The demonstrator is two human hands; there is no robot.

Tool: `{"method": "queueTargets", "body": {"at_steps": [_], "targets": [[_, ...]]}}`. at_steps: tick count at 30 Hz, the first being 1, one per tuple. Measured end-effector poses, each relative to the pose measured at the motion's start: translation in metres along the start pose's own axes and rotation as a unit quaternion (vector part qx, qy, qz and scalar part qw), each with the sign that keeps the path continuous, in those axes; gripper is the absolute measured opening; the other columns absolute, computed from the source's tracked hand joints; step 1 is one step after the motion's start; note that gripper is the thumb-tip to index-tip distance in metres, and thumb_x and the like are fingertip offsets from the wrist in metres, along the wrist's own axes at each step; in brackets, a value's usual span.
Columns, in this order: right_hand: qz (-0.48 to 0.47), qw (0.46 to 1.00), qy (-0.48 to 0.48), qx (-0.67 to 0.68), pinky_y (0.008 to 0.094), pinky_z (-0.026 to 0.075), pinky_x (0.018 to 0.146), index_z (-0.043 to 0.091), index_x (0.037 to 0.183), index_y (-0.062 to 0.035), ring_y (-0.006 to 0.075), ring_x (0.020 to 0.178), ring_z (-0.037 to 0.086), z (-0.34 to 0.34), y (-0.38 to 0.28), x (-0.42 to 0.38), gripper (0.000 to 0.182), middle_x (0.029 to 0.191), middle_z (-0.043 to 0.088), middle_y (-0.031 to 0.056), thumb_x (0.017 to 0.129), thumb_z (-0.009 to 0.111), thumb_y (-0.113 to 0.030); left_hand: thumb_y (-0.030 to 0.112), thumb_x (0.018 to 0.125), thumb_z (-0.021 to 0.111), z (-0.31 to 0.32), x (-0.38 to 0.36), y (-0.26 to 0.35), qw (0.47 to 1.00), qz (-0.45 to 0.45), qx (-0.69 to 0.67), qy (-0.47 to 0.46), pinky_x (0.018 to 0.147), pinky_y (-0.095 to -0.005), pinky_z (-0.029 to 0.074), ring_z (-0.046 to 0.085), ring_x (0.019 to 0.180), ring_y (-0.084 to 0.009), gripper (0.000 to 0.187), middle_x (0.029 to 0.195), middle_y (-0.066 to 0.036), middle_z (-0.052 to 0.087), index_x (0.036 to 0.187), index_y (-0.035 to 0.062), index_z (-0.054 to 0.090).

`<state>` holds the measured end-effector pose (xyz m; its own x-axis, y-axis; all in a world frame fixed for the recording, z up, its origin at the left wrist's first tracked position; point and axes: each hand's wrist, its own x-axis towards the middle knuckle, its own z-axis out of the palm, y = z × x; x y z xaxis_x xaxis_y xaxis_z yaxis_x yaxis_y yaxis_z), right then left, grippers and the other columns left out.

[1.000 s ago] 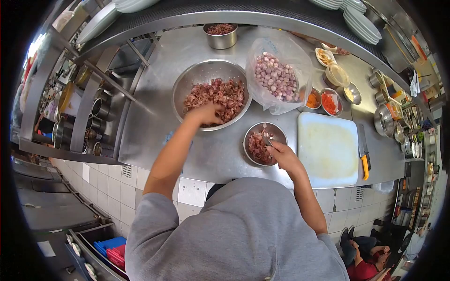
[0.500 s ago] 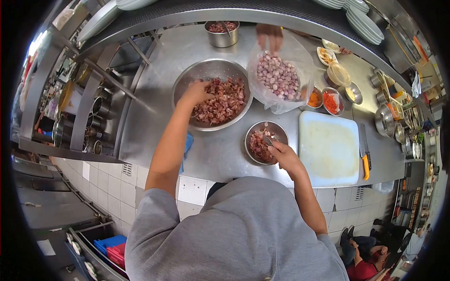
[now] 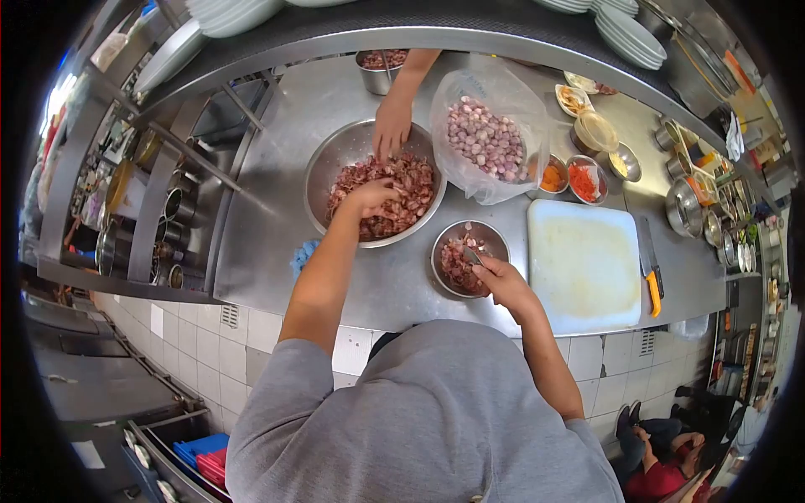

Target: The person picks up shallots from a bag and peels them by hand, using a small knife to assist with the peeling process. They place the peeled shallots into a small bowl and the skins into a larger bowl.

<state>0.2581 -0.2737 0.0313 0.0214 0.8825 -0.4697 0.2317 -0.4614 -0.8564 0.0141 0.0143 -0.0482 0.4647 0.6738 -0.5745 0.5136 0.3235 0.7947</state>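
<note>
My left hand [image 3: 374, 198] reaches into a wide metal colander [image 3: 323, 155], its fingers apart over a heap of reddish-brown pieces [image 3: 411, 201] that look like shallots in their skins. My right hand [image 3: 507, 287] grips a small knife [image 3: 472, 256] above a small metal bowl [image 3: 445, 285], which holds reddish scraps that look like peelings. From the far side, a co-worker's hand [image 3: 392, 126] dips into the same colander. Beside it, an open plastic bag [image 3: 524, 92] holds many pale purple peeled shallots [image 3: 486, 141].
Right of the bowl lies a white cutting board [image 3: 584, 264], with a yellow-and-black-handled knife [image 3: 651, 277] alongside. Small bowls of orange and red cut food [image 3: 585, 181] stand behind it. A metal pot [image 3: 377, 80] is at the back, under a shelf [image 3: 402, 38] of plates. A blue cloth [image 3: 303, 256] lies near my left arm.
The co-worker's hand has moved from the bag into the colander. My left hand has shifted right and nearer to me within the heap. My right hand stays at the small bowl.
</note>
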Motion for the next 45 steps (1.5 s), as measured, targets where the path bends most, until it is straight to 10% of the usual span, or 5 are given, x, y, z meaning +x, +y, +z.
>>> {"method": "queueTargets", "body": {"at_steps": [6,11,20,29,45], "targets": [[-0.002,1.000,0.010,0.006,0.0219,0.037,0.045,0.065,0.113,-0.0077,0.0049,0.062,0.051,-0.004,-0.002,-0.004,0.028,0.072,0.056,-0.0044,0.096,0.055,-0.028,0.003,0.081,0.064,-0.052,-0.023,0.017,0.974,0.051,-0.213,-0.047,0.071,-0.0382,0.057,0.066,0.090,-0.0234,0.052,0.101,-0.011,0.066,0.131,0.0009,0.049],[0.004,1.000,0.019,0.009,0.0219,0.036,0.045,0.066,0.108,-0.0072,0.0044,0.061,0.050,-0.005,0.000,0.003,0.024,0.074,0.058,-0.0047,0.097,0.055,-0.026,0.014,0.079,0.069,-0.071,-0.057,0.048,0.888,0.093,0.409,0.187,0.085,-0.0378,0.054,0.067,0.099,-0.0309,0.043,0.106,-0.016,0.070,0.121,0.0096,0.064],[-0.001,1.000,-0.015,-0.024,0.0218,0.035,0.044,0.066,0.105,-0.0088,0.0040,0.060,0.050,0.000,-0.007,0.007,0.023,0.073,0.057,-0.0052,0.096,0.055,-0.027,0.015,0.081,0.065,0.011,-0.030,-0.002,0.773,0.368,0.479,0.194,0.092,-0.0417,0.049,0.064,0.103,-0.0344,0.035,0.110,-0.018,0.067,0.115,0.0086,0.067],[0.018,1.000,0.008,-0.009,0.0239,0.039,0.045,0.064,0.093,-0.0058,0.0085,0.058,0.052,-0.011,0.005,0.006,0.019,0.066,0.057,0.0003,0.094,0.058,-0.024,0.020,0.080,0.065,-0.013,-0.091,0.036,0.872,0.043,0.487,-0.019,0.084,-0.0423,0.051,0.066,0.096,-0.0341,0.029,0.101,-0.017,0.070,0.107,0.0104,0.070],[0.030,0.999,-0.004,-0.009,0.0245,0.041,0.047,0.065,0.094,-0.0050,0.0085,0.062,0.054,-0.020,0.018,0.001,0.018,0.070,0.059,0.0002,0.094,0.057,-0.021,0.024,0.075,0.075,-0.019,0.027,0.017,0.907,0.087,0.370,0.182,0.090,-0.0410,0.050,0.065,0.101,-0.0353,0.052,0.101,-0.021,0.069,0.121,0.0052,0.060]]}}
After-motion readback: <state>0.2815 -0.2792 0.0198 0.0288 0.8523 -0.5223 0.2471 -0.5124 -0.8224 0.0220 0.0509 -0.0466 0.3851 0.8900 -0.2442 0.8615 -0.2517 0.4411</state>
